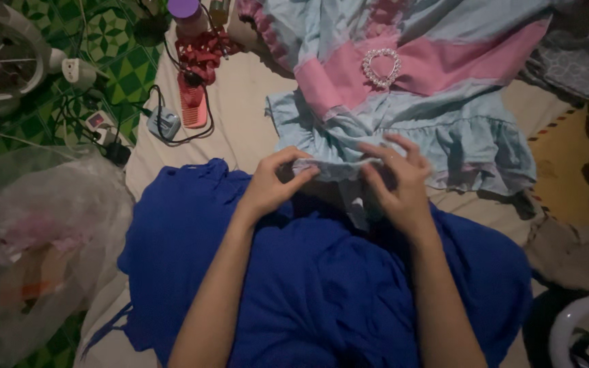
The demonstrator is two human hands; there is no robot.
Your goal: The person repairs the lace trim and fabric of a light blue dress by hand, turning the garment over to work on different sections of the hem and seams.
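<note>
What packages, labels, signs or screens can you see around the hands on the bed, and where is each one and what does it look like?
Plastic bag: far left beside the blue cloth, big, crumpled, clear, pinkish things inside.
Bottle: top edge left of the dress, pale with a round purple cap.
Power strip: on the green floor at left, small, white, with a red patch.
No signs or screens show.

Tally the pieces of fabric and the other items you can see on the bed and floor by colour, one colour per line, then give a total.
Light blue and pink: 1, the dress both hands pinch at the hem
Dark blue: 1, the cloth on the lap
Pink: 1, the comb
Purple: 1, the jar lid
White: 1, the fan
Total: 5
</note>
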